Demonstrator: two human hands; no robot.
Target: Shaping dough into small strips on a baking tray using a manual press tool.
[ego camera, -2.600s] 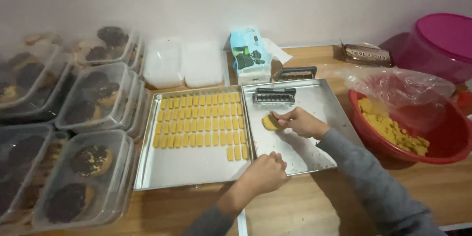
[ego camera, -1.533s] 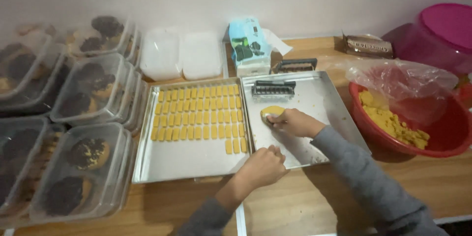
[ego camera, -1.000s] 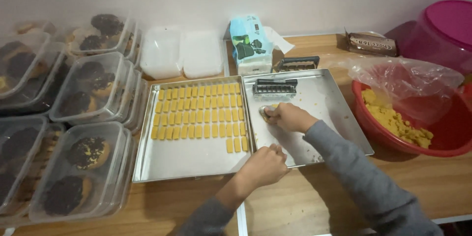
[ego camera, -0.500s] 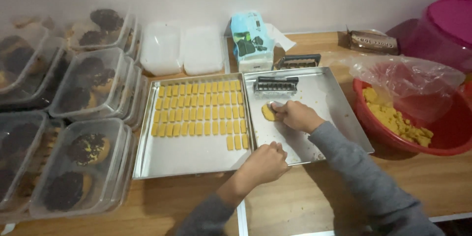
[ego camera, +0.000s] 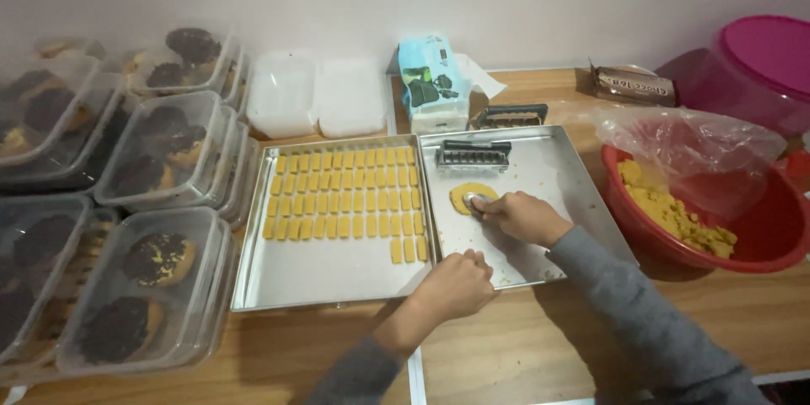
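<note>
Spanning the wooden table (ego camera: 523, 346), two steel trays sit side by side: the left tray (ego camera: 329, 274) carries rows of yellow dough bars (ego camera: 342, 202). The left hand (ego camera: 456, 285), fingers curled, steadies the right tray (ego camera: 557, 177). The right hand (ego camera: 523, 215) pinches a small metal tool (ego camera: 477, 201) onto a flattened dough disc (ego camera: 468, 197).

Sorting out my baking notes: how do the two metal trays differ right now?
The left tray holds neat rows of small yellow dough bars; the right tray holds one flattened dough round and a dark slotted cutter. Only the right tray has the right hand working in it. Both are shiny and rectangular.
</note>
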